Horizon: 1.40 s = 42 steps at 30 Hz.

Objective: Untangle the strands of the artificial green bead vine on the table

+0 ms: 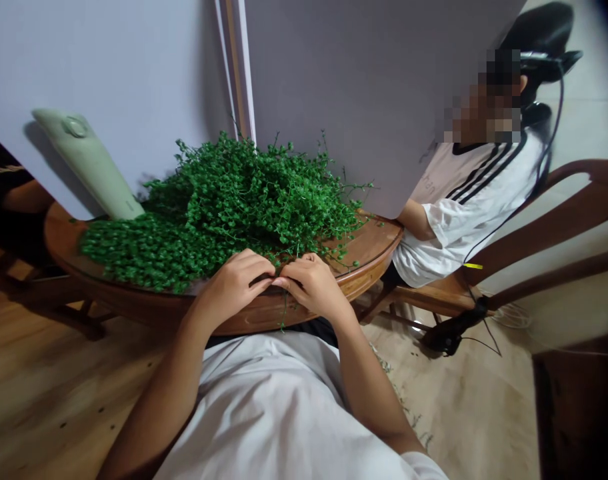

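Two hands (pixel 239 275) (pixel 311 281), one bottle (pixel 91 163), one table (pixel 371 243), two panels (pixel 119 60) (pixel 334 93).

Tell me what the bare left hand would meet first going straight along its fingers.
Most likely the bare right hand, directly opposite; a thin green stem might come first, as depth there is unclear.

No word can be read surely: the letters on the striped shirt (pixel 477 213), the dark clothing (pixel 0 159) and the bottle (pixel 91 163) are too small or blurred.
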Each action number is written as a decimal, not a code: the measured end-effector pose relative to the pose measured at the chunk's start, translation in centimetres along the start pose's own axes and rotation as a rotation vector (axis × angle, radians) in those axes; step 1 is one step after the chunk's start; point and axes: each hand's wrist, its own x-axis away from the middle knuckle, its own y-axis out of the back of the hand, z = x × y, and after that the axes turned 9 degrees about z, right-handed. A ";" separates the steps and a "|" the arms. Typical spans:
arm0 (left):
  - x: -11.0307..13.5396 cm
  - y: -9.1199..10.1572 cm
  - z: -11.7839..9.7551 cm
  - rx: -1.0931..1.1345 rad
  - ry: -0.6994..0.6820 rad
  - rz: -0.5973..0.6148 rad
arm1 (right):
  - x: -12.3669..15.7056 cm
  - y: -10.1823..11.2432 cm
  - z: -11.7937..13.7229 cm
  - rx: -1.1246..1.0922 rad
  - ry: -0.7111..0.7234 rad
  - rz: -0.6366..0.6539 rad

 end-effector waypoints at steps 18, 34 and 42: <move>0.2 0.7 -0.8 -0.099 0.007 0.092 | 0.1 0.8 0.2 -0.080 0.000 0.054; 0.8 0.9 -0.5 -0.014 -0.048 0.140 | 0.2 0.7 -0.2 -0.025 0.035 0.057; 1.7 1.2 -0.3 0.042 -0.051 0.164 | 0.0 0.7 -0.2 0.020 0.061 0.102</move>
